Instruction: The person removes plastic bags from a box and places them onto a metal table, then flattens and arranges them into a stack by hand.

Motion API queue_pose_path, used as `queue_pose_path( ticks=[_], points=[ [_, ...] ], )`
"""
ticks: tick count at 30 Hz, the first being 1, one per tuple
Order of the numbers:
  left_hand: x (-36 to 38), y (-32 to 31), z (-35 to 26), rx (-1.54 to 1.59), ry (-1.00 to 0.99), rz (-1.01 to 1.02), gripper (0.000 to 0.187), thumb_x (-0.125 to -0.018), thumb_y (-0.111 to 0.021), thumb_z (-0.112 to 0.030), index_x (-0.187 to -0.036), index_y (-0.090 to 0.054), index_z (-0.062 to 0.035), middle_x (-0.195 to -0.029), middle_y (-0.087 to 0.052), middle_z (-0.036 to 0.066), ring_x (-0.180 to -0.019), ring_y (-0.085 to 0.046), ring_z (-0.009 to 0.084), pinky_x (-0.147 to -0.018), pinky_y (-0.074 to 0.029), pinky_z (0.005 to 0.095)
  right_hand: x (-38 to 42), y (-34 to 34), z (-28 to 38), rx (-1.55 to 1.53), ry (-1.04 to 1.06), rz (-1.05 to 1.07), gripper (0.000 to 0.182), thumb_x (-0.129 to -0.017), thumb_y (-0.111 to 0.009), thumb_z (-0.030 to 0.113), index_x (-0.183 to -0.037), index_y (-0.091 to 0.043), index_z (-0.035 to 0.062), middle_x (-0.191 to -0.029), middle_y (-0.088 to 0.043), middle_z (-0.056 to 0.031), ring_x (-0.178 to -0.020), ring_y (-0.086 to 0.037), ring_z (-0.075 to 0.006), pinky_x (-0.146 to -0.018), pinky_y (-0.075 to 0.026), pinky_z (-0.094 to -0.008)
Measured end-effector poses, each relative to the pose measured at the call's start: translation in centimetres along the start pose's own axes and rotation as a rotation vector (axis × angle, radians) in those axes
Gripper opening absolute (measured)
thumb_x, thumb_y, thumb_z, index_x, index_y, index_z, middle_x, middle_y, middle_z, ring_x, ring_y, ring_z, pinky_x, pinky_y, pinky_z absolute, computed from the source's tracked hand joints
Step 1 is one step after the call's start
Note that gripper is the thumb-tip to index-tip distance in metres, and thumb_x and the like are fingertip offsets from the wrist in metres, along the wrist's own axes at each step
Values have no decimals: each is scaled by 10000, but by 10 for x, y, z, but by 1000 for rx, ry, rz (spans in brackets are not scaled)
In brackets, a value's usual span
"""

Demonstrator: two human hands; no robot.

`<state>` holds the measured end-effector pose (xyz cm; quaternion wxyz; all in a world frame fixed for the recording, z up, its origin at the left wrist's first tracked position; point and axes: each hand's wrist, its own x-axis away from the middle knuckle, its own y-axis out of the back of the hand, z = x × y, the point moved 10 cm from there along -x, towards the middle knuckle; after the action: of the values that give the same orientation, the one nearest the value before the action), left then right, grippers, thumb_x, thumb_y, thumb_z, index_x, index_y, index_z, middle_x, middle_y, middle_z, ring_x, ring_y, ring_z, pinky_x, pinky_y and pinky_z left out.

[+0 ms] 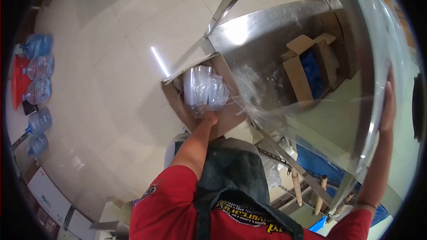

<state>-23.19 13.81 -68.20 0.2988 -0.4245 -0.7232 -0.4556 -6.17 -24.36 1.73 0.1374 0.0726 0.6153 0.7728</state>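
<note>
My left hand [210,118] reaches into an open cardboard box [229,124] in front of my apron. Its fingers curl at the near, bunched end of a plastic-wrapped pack [198,86] of clear, cup-like pieces; the fingertips are hidden. Another wrapped pack [217,91] lies beside it in the box. On the far right, my right hand [388,106] is raised, its fingers stretched out along a large clear plastic sheet or bag [371,75]. The plastic hangs between that hand and the metal table [262,35].
A smaller open carton [298,80] with blue contents stands on the metal table, another carton [347,40] behind it. Large blue water bottles [39,89] line the left wall. Below the table are wooden-handled rollers [320,191] and blue plastic [311,158].
</note>
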Motion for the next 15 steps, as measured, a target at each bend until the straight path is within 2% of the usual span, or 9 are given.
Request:
queue_pose_path(
  ticks=[3,6,7,9,10,12,13,15],
  points=[
    [-126,-91,38,-66,-17,-282,544,-849,-668,-325,-1254,-602,32,-1279,-613,247,-1183,-583,426,-1001,-485,466,2,2,10,56,26,-6,570,-1062,-337,339,-1521,-354,2,-1596,-325,-148,-1504,-227,-258,-1231,-107,-344],
    [-98,-45,43,573,336,-294,867,-780,-761,-497,-1413,-405,-23,-1423,-487,234,-1344,-459,382,-1097,-403,485,6,-8,19,96,50,-14,568,-1062,-338,338,-1520,-356,2,-1593,-329,-149,-1502,-230,-260,-1231,-109,-345],
    [-104,-39,35,574,314,-302,867,-780,-761,-497,-1413,-405,-23,-1423,-487,234,-1344,-459,382,-1097,-403,485,7,-8,23,106,63,-20,567,-1062,-339,338,-1519,-357,2,-1592,-330,-149,-1502,-231,-261,-1231,-109,-346],
    [-109,-18,24,621,207,-516,978,-669,-873,-440,-1386,-344,-38,-1405,-508,208,-1322,-474,400,-1073,-425,485,10,-4,31,122,83,-28,566,-1062,-340,337,-1518,-359,2,-1590,-332,-150,-1501,-233,-262,-1231,-111,-346],
    [-114,-18,19,618,190,-526,978,-669,-873,-440,-1386,-344,-38,-1405,-508,208,-1322,-474,400,-1073,-425,485,12,-5,33,126,92,-31,566,-1061,-341,337,-1517,-359,2,-1589,-334,-150,-1500,-234,-263,-1231,-111,-347],
    [-119,-16,19,530,330,-565,814,-686,-864,-406,-1275,-443,-34,-1336,-565,217,-1250,-544,405,-1026,-460,489,17,-2,37,134,105,-39,564,-1061,-342,336,-1516,-361,2,-1587,-336,-151,-1499,-236,-264,-1230,-113,-347],
    [-136,-26,21,530,310,-573,814,-686,-864,-406,-1275,-443,-34,-1336,-565,217,-1250,-544,405,-1026,-460,489,19,-3,39,140,115,-42,564,-1061,-343,335,-1515,-362,2,-1586,-337,-151,-1498,-237,-265,-1230,-113,-348],
    [-165,-35,22,689,90,-665,746,-727,-836,-387,-1258,-466,-17,-1244,-619,247,-1148,-617,416,-970,-497,505,22,-1,41,146,123,-45,562,-1061,-344,335,-1514,-364,2,-1585,-339,-152,-1497,-239,-266,-1230,-115,-348]
  ],
)
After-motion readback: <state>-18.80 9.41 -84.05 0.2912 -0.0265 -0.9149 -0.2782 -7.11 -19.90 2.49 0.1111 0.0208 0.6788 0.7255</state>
